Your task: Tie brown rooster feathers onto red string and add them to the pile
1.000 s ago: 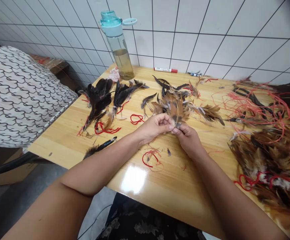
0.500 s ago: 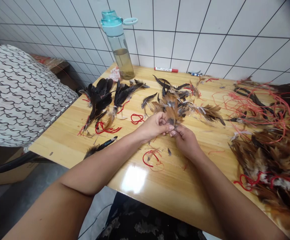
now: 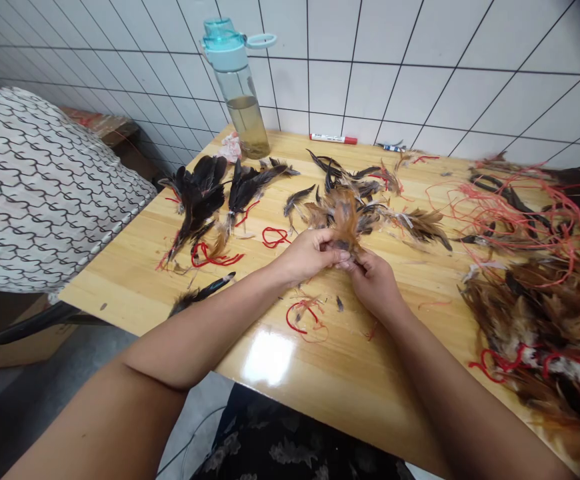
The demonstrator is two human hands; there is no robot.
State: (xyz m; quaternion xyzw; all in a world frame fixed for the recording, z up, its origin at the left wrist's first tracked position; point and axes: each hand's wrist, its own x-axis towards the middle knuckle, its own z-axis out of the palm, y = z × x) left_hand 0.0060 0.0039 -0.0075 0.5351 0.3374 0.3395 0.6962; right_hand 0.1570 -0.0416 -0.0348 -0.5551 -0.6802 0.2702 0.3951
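My left hand (image 3: 310, 257) and my right hand (image 3: 373, 283) meet at the middle of the wooden table (image 3: 290, 353), both pinching the base of a tuft of brown and orange feathers (image 3: 343, 217). More feathers fan out on the table behind the tuft. Left of my hands lie dark feather bunches (image 3: 197, 203) with red string loops (image 3: 275, 237) nearby. Below my left forearm rests a single dark feather (image 3: 203, 293). A large heap of brown feathers (image 3: 535, 327) and tangled red string (image 3: 520, 213) fill the right side.
A water bottle (image 3: 237, 87) with a teal lid, a red marker (image 3: 334, 139), a small pen (image 3: 390, 147) and crumpled pink tissue (image 3: 230, 148) lie along the tiled wall. A patterned cloth (image 3: 35, 193) hangs beyond the table's left edge.
The feather tuft now stands narrower and more upright between my fingers. Both hands stay in nearly the same place and keep their pinch.
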